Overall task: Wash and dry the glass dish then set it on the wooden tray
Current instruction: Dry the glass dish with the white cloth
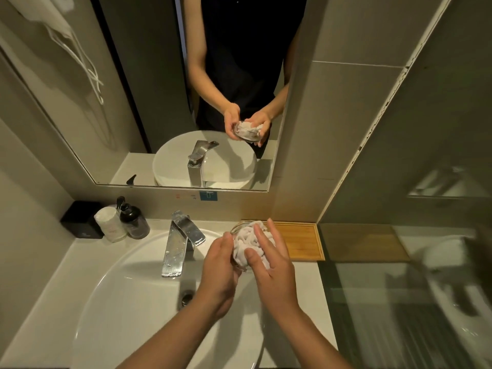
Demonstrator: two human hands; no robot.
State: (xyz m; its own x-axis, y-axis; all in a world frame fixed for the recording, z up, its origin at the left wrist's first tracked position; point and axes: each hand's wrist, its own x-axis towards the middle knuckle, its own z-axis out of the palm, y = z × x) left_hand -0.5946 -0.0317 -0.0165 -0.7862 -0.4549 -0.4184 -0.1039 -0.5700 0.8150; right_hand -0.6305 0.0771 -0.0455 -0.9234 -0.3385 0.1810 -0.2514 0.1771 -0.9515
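Note:
A small clear glass dish (237,227) is held above the right rim of the white sink (111,286). My left hand (219,265) cups it from the left and below. A crumpled white cloth (246,242) fills the dish, and my right hand (271,262) presses on that cloth with spread fingers. Most of the dish is hidden by the cloth and both hands. The wooden tray (302,242) lies on the counter just behind and to the right of my hands, nothing on its visible part.
A chrome faucet (181,243) stands left of my hands, with no water seen running. A dark pump bottle (133,219), a white roll (110,227) and a black box (81,219) stand at the back left. A mirror (186,102) hangs above; a glass partition (399,288) is on the right.

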